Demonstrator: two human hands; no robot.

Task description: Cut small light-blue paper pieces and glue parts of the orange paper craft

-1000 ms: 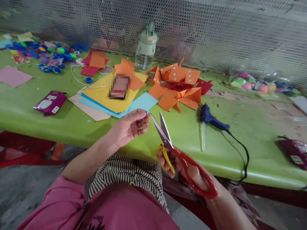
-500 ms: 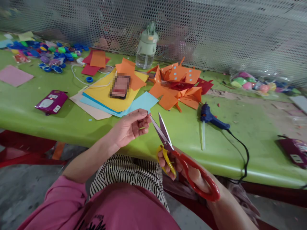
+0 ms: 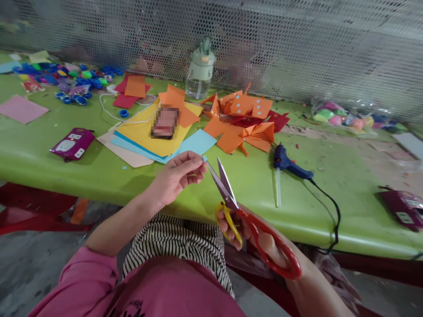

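Note:
Between thumb and fingertips, my left hand [image 3: 183, 174] pinches a tiny piece of light blue paper [image 3: 205, 159]. My right hand [image 3: 243, 229] grips scissors [image 3: 228, 193] with one yellow and one red handle. Their blades are parted, and one tip is close beside the blue piece. Past my left hand lies a stack of yellow, blue and pale pink paper [image 3: 139, 132], with a phone [image 3: 165, 122] on top. Folded orange paper shapes [image 3: 244, 119], some with small blue squares stuck on, lie beyond the scissors.
A blue glue gun [image 3: 291, 165] with a trailing cord lies to the right. A water bottle [image 3: 200, 68] stands against the perforated metal screen [image 3: 280, 44]. Purple power sockets [image 3: 72, 144] sit at the left and far right. Small blue plastic rings [image 3: 74, 97] are heaped back left.
The blue piece at my left fingertips shows more clearly now. The scissors stay parted in nearly the same place. The whole view has shifted slightly.

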